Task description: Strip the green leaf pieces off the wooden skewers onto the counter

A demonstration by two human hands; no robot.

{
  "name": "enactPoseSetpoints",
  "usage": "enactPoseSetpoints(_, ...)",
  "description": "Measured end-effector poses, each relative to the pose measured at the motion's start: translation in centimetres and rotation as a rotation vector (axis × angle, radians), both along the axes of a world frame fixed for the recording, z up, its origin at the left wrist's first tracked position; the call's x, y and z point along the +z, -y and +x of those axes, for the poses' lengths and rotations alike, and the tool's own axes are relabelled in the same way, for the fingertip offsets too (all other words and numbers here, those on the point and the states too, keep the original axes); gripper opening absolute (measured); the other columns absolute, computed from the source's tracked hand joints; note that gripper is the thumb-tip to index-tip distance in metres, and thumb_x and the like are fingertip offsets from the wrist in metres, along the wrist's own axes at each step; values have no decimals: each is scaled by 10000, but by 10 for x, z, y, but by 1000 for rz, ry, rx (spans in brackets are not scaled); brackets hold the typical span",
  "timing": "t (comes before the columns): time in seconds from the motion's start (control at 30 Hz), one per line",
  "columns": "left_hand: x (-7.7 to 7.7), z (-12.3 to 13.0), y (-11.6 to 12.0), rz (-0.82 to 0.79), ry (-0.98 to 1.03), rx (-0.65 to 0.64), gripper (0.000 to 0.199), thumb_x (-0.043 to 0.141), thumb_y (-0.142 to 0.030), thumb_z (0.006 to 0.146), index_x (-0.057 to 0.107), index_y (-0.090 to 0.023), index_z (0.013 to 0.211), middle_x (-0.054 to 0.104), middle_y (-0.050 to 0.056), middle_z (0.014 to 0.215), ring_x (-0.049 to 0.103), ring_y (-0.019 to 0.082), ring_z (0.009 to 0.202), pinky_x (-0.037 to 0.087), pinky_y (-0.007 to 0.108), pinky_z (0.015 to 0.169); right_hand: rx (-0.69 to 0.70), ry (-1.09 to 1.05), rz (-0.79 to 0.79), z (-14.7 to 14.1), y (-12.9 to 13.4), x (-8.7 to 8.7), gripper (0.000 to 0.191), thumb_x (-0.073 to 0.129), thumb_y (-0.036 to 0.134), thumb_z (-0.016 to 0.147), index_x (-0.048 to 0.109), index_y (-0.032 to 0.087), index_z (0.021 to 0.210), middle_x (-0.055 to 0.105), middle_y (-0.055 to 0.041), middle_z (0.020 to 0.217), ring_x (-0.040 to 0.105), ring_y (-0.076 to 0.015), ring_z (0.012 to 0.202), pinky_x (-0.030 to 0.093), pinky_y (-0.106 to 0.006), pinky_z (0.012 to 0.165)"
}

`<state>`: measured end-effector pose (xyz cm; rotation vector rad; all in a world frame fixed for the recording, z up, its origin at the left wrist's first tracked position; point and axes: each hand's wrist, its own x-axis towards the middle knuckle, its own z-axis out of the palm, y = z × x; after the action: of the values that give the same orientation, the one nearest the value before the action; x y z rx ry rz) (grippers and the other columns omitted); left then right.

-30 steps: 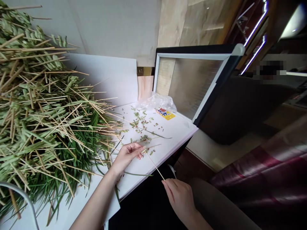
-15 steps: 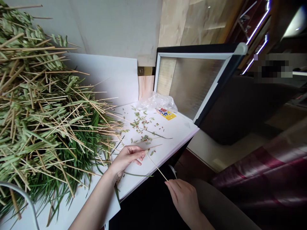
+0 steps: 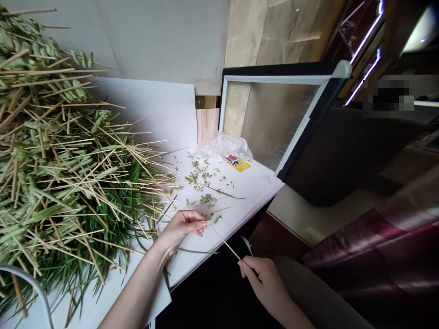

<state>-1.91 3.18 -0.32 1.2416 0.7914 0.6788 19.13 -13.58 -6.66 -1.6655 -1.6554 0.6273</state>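
My right hand point(image 3: 262, 281) pinches the lower end of a thin wooden skewer point(image 3: 224, 242), which slants up and left to my other hand. At its upper end, my left hand point(image 3: 188, 226) is closed, thumb against fingers, on a small pale-green piece point(image 3: 208, 219). My fingers partly cover this piece, so I cannot tell whether the skewer passes through it. To the left lies a big heap of skewers threaded with folded green strips point(image 3: 61, 169), with long dark-green blades point(image 3: 120, 219) beneath. A long green blade point(image 3: 195, 251) lies below my left hand.
Green and reddish scraps point(image 3: 202, 178) are scattered over the white tabletop point(image 3: 254, 187). A crumpled clear plastic bag point(image 3: 226, 145) with a yellow label point(image 3: 240, 164) rests by a framed translucent panel point(image 3: 274, 121). A pale curved tube point(image 3: 30, 278) stands at lower left.
My right hand has turned slightly, and its fingers show more around the skewer. My left hand stays at the skewer's upper end, shifted very slightly. The heap looks the same.
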Motion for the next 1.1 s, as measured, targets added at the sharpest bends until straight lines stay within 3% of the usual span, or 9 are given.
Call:
enactPoseSetpoints(0.1,0,1,0,-29,2,7,281,923,-355,608,768,-145,712,681,15,621,576,110,531,506,241,574,-151,419,279,-1,1,-3,442,447,321,1018,544,208,603,522,8,534,465,-139,497,274,-299,532)
enactPoseSetpoints(0.17,4,2,2,-27,7,2,277,924,-349,608,765,-144,704,676,14,613,570,110,528,503,246,577,-152,446,289,-1,1,1,442,431,320,1025,560,204,619,540,-2,542,484,-146,506,281,-301,538)
enactPoseSetpoints(0.33,27,5,8,-13,12,-36,294,929,-350,604,747,-134,690,670,7,595,572,103,526,494,237,588,142,-206,-197,9,-4,25,456,363,332,1006,446,227,570,395,57,522,390,-127,509,292,-272,549)
enactPoseSetpoints(0.4,35,8,11,-8,-1,-55,319,931,-366,600,739,-127,685,667,8,582,574,103,519,496,237,585,198,-300,-264,16,-5,34,472,371,349,995,432,230,543,326,68,507,339,-127,510,267,-273,542)
enactPoseSetpoints(0.5,39,16,20,-14,-15,-49,363,949,-378,562,726,-115,676,668,14,585,578,105,509,502,241,570,103,-120,-101,19,-7,38,451,422,355,982,453,220,553,403,55,527,412,-130,526,261,-281,565)
enactPoseSetpoints(0.63,28,35,42,-59,-3,-41,407,956,-407,537,721,-99,664,667,27,589,579,107,510,500,240,556,39,129,139,11,-12,35,415,386,309,1008,515,215,624,579,6,575,571,-152,546,293,-288,573)
enactPoseSetpoints(0.8,15,55,60,-89,14,-43,407,948,-417,550,730,-104,694,689,49,655,592,120,555,497,241,554,66,93,173,6,-21,40,425,385,306,1023,580,216,657,639,0,592,603,-144,542,328,-273,570)
enactPoseSetpoints(0.97,24,58,43,40,-63,-65,386,884,-463,644,718,-119,699,670,29,637,580,119,562,491,241,581,128,-166,47,17,-30,43,367,393,346,1025,639,219,784,480,59,551,492,-127,514,335,-263,575)
enactPoseSetpoints(1.1,51,52,1,265,-291,-245,430,714,-534,816,770,-141,981,747,71,839,662,181,721,505,250,606,58,-473,-37,36,-36,27,432,408,486,1001,535,221,685,310,90,540,293,-107,484,221,-267,491)
